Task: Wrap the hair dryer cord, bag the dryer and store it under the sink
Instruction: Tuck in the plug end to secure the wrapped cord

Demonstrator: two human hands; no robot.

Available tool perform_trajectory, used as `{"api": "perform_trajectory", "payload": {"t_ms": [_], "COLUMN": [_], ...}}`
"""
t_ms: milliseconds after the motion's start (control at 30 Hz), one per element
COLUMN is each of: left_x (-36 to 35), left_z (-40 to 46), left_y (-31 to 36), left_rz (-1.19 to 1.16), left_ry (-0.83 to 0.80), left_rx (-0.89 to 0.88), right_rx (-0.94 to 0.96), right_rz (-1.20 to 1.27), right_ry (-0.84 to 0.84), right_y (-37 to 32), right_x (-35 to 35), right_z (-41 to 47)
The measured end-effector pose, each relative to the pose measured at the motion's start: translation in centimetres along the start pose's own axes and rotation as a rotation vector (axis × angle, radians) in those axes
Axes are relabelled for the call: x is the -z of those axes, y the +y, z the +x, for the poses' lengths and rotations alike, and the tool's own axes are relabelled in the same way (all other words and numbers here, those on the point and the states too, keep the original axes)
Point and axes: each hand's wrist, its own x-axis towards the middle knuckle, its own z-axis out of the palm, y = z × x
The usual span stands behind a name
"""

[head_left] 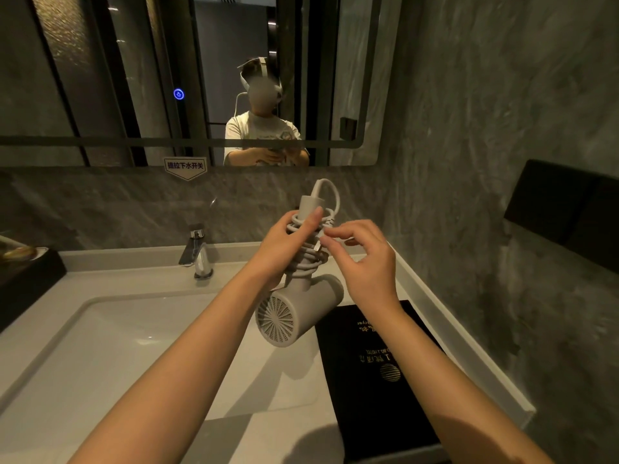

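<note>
Held above the sink [100, 329], the hair dryer [298, 309] looks light and rigid; the left hand [284, 249] grasps its cord-wrapped handle, the best grip, while the right hand [365, 259] pinches the springy cord [313, 259] end.

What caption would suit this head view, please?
Left hand holds the hair dryer while right hand tucks its cord above the sink.

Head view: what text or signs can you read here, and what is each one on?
"提拉下水开关": sticker at the mirror's lower edge.
"HOTEL", upside down, gold: black bag on the counter; its other gold characters are too blurred to read.
Blue round icon on the mirror: a symbol, no words.
</note>
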Motion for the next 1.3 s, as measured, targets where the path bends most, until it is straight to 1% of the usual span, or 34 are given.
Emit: {"api": "perform_trajectory", "payload": {"t_ms": [33,100,167,200,267,333,367,400,467,500,533,600,633,700,733,800,867,967,1067,1133,1200,1300], "left_x": [0.1,0.2,0.4,0.6,1.0,1.5,1.7,1.7,1.7,1.7,1.7,1.7,1.7,1.6,1.6,1.4,1.5,1.8,2.4,3.1,4.4,6.3], "left_z": [0.0,0.0,0.0,0.0,-0.1,-0.3,-0.2,-0.3,-0.4,-0.3,-0.4,-0.4,-0.5,-0.6,-0.6,-0.8,-0.7,-0.4,-0.2,-0.2,0.0,0.0], "left_y": [-0.1,-0.2,-0.1,-0.1,-0.2,-0.4,-0.5,-0.6,-0.7,-0.8,-0.9,-1.1,-1.1,-1.0,-0.8,-0.2,0.2,0.7,1.7,2.7,3.0,1.9], "left_rz": [-0.029,-0.08,-0.101,-0.109,-0.149,-0.194,-0.2,-0.19,-0.136,-0.108,-0.083,-0.032,0.006,0.088,0.116,0.14,0.181,0.231,0.4,0.548,0.613,0.541], "left_ry": [-0.028,-0.066,-0.103,-0.139,-0.209,-0.229,-0.238,-0.257,-0.308,-0.329,-0.35,-0.412,-0.46,-0.559,-0.595,-0.66,-0.73,-0.774,-0.743,-0.629,-0.432,-0.091], "left_rx": [0.017,0.058,0.103,0.121,0.149,0.176,0.187,0.197,0.21,0.214,0.219,0.203,0.188,0.186,0.213,0.275,0.307,0.319,0.275,0.238,0.151,0.013], "right_rx": [-0.069,-0.155,-0.186,-0.169,-0.094,-0.02,0.034,0.116,0.321,0.396,0.436,0.478,0.497,0.501,0.48,0.486,0.547,0.571,0.5,0.402,0.282,0.089], "right_rz": [0.082,0.154,0.158,0.142,0.059,-0.069,-0.143,-0.224,-0.417,-0.514,-0.599,-0.714,-0.75,-0.8,-0.814,-0.838,-0.881,-0.876,-0.822,-0.812,-0.805,-0.764], "right_ry": [-0.021,-0.052,-0.074,-0.102,-0.225,-0.383,-0.42,-0.407,-0.324,-0.334,-0.407,-0.62,-0.7,-0.802,-0.84,-0.856,-0.829,-0.803,-0.796,-0.788,-0.773,-0.724], "right_y": [-0.3,-0.5,-0.5,-0.3,-0.1,-0.1,-0.2,-0.1,-0.1,-0.2,-0.3,-0.7,-0.9,-1.2,-1.4,-1.4,-1.2,-0.7,-0.4,-0.1,0.6,1.6], "right_x": [0.1,0.2,0.6,0.9,1.7,2.4,2.7,2.8,3.0,3.0,3.2,3.6,3.8,3.8,3.7,3.4,3.2,3.3,3.8,4.3,5.0,6.0], "right_z": [0.2,0.4,0.6,0.8,1.1,1.4,1.4,1.5,1.6,1.9,2.2,2.9,3.3,3.6,3.6,3.2,2.7,2.3,2.3,2.4,2.4,2.5]}}
